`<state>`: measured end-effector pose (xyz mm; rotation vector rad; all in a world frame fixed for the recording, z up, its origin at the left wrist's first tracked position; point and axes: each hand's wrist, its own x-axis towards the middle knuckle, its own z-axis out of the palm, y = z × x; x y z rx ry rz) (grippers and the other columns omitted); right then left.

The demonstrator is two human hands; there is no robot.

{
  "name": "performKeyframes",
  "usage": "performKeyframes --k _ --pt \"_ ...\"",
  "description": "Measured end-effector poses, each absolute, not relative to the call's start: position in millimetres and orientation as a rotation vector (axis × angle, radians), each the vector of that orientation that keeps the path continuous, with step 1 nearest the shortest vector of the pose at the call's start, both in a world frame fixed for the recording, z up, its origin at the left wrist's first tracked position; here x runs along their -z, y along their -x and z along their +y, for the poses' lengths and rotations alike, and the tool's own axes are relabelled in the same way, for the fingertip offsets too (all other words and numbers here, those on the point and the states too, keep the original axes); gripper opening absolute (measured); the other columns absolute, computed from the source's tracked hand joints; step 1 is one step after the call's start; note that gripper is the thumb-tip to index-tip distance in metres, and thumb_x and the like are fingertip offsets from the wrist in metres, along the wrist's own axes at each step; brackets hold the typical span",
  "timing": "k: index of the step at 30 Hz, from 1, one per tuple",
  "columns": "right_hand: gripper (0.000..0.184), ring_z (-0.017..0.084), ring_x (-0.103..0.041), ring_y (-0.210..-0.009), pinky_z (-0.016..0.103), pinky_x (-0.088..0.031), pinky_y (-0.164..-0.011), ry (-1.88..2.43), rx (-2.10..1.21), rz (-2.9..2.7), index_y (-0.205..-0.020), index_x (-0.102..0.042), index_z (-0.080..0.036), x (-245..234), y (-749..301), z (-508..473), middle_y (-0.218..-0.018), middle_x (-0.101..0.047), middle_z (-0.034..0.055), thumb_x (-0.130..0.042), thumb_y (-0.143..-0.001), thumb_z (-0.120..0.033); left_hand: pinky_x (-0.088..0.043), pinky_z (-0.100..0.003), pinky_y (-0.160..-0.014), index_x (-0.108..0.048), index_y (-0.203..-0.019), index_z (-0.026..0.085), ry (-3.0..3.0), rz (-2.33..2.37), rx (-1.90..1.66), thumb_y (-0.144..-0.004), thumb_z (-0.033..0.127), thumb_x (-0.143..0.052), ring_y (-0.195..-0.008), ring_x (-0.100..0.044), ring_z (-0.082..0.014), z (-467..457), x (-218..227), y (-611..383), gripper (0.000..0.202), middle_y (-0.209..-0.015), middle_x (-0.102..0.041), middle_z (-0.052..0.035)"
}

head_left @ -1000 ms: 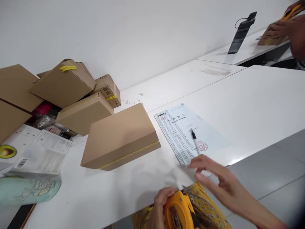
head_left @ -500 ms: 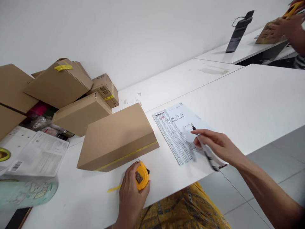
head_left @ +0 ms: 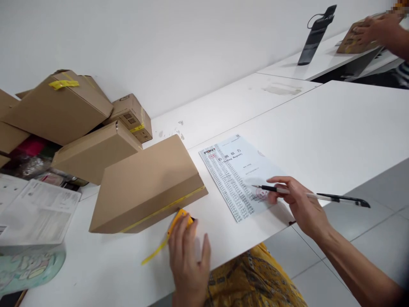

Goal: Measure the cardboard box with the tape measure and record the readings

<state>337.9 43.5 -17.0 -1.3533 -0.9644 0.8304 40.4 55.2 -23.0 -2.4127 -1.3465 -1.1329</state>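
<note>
My left hand (head_left: pixel 188 256) lies flat, fingers stretched, over a yellow tape measure (head_left: pixel 180 217) on the white table (head_left: pixel 335 132). A short length of yellow tape sticks out toward the left. The tape measure sits against the front edge of a flat cardboard box (head_left: pixel 145 185) with a yellow tape strip. My right hand (head_left: pixel 295 200) pinches a black and clear pen (head_left: pixel 315 197), held level above the lower right corner of a printed report sheet (head_left: pixel 238 172) with a red stamp.
A pile of cardboard boxes (head_left: pixel 64 115) fills the back left, with paper sheets (head_left: pixel 35 211) and a pale green patterned thing (head_left: pixel 28 268) in front. Far right, another person's hand (head_left: pixel 372 30) rests on a box beside a black stand (head_left: pixel 315 34).
My left hand brought the tape measure up onto the table and flattened over it by the box. My right hand picked the pen up off the sheet.
</note>
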Motion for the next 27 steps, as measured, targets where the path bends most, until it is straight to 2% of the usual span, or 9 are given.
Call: performKeyframes --k 2,4,7,9,11,13,16,19,27 --pt "0.058 0.028 -0.071 -0.093 0.042 -0.054 -0.083 1.385 -0.970 -0.962 -0.121 -0.071 -0.026 23 -337 48 -0.097 -0.078 0.0102 -0.041 -0.098 -0.069 -0.055 -0.040 -0.103 -0.061 -0.124 0.013 2.587 -1.234 1.204 -0.093 0.009 -0.059 -0.128 -0.060 -0.0255 40 19 -72 0.031 -0.125 -0.069 -0.0151" --pt "0.052 0.029 -0.070 -0.103 0.040 -0.055 -0.083 1.448 -1.059 -0.954 -0.120 -0.073 -0.027 26 -335 52 -0.108 -0.077 0.0110 -0.054 -0.094 -0.068 -0.053 -0.041 -0.109 -0.062 -0.126 0.011 2.781 -1.134 1.122 -0.097 0.017 -0.055 -0.135 -0.056 -0.0261 27 18 -105 0.030 -0.130 -0.069 -0.0141" --pt "0.040 0.024 -0.068 -0.089 0.033 -0.054 -0.072 1.475 -1.034 -0.983 -0.102 -0.074 -0.025 27 -330 59 -0.095 -0.075 0.0079 -0.075 -0.082 -0.060 -0.048 -0.047 -0.116 -0.057 -0.137 0.005 2.932 -1.018 0.797 -0.099 0.041 -0.056 -0.145 -0.046 -0.0312 22 23 -141 0.052 -0.148 -0.059 -0.0155" --pt "0.035 0.018 -0.061 -0.072 0.030 -0.049 -0.062 1.493 -0.964 -1.035 -0.089 -0.069 -0.023 27 -327 61 -0.081 -0.069 0.0040 -0.075 -0.084 -0.057 -0.048 -0.047 -0.116 -0.051 -0.143 0.002 2.924 -1.005 0.611 -0.097 0.046 -0.060 -0.146 -0.045 -0.0327 25 29 -153 0.065 -0.152 -0.054 -0.0177" --pt "0.035 0.014 -0.050 -0.058 0.028 -0.041 -0.053 1.544 -0.935 -1.100 -0.080 -0.062 -0.023 27 -326 61 -0.067 -0.057 -0.0008 -0.068 -0.090 -0.055 -0.048 -0.046 -0.116 -0.048 -0.146 0.001 2.890 -1.009 0.519 -0.096 0.043 -0.063 -0.144 -0.048 -0.0321 30 35 -158 0.067 -0.152 -0.055 -0.0176" --pt "0.032 0.012 -0.044 -0.054 0.027 -0.037 -0.050 1.566 -0.951 -1.175 -0.080 -0.057 -0.023 29 -325 60 -0.064 -0.051 -0.0030 -0.062 -0.094 -0.051 -0.049 -0.044 -0.116 -0.049 -0.147 0.003 2.862 -1.008 0.502 -0.096 0.038 -0.063 -0.141 -0.051 -0.0305 33 40 -158 0.063 -0.150 -0.057 -0.0155" --pt "0.026 0.013 -0.047 -0.058 0.028 -0.039 -0.053 1.519 -0.959 -1.232 -0.085 -0.057 -0.023 33 -326 59 -0.072 -0.054 -0.0016 -0.060 -0.095 -0.046 -0.049 -0.042 -0.115 -0.049 -0.147 0.004 2.837 -1.003 0.494 -0.097 0.028 -0.059 -0.140 -0.052 -0.0295 34 44 -157 0.056 -0.150 -0.057 -0.0155" --pt "0.027 0.013 -0.042 -0.056 0.028 -0.036 -0.051 1.531 -0.906 -1.228 -0.078 -0.053 -0.023 38 -327 59 -0.068 -0.049 -0.0030 -0.061 -0.094 -0.044 -0.051 -0.044 -0.114 -0.049 -0.147 0.004 2.841 -1.004 0.467 -0.097 0.022 -0.056 -0.141 -0.052 -0.0301 33 45 -156 0.054 -0.151 -0.055 -0.0167" --pt "0.029 0.012 -0.037 -0.055 0.028 -0.032 -0.050 1.585 -0.834 -1.315 -0.070 -0.046 -0.024 37 -328 61 -0.065 -0.047 -0.0029 -0.056 -0.094 -0.037 -0.052 -0.043 -0.113 -0.052 -0.145 0.004 2.823 -1.021 0.462 -0.095 0.019 -0.059 -0.136 -0.056 -0.0292 32 46 -157 0.053 -0.147 -0.059 -0.0156"
